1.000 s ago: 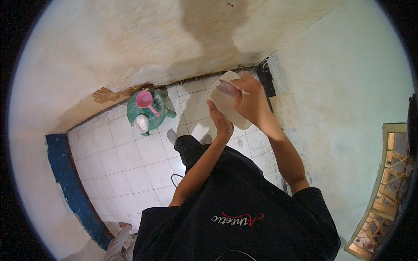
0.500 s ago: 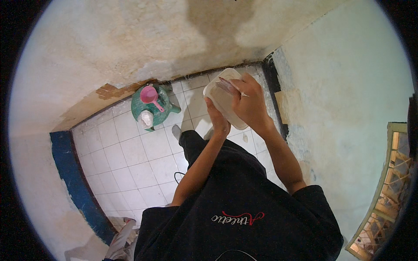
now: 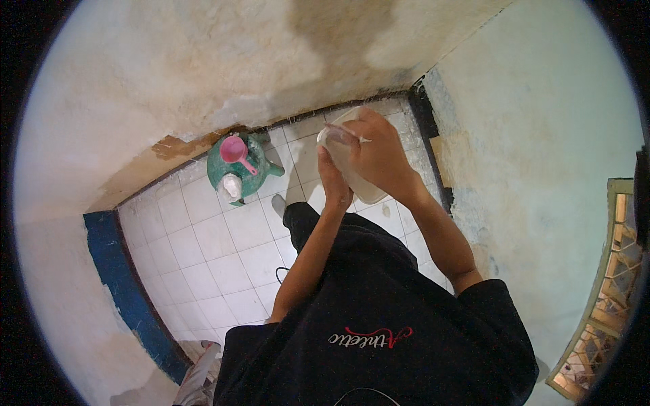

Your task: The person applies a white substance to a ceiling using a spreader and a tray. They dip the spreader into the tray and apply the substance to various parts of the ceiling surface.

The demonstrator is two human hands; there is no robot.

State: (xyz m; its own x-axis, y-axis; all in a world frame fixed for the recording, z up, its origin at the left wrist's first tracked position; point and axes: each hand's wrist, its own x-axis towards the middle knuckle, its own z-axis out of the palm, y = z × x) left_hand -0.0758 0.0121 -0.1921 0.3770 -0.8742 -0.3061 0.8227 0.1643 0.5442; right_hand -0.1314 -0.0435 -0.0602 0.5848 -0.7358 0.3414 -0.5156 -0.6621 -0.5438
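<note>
Head view: our left hand [image 3: 335, 186] clasps the pale tub [image 3: 367, 192], just right of its thumb; over it, our right hand [image 3: 380, 155] pinches a thin flat piece [image 3: 341, 136]. Left of our fingers, a pink dipper [image 3: 233, 149] sits on a green stool [image 3: 254, 183].

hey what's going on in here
The left hand supports a pale, rounded rectangular plastic tub from its left side, while the right hand holds a small, flat, see-through pinkish piece over the tub's open top. Whether the piece touches anything inside can't be made out. Off to the left, a green round plastic stool stands on the white tiled floor, bearing a pink plastic dipper and a crumpled white bundle.
</note>
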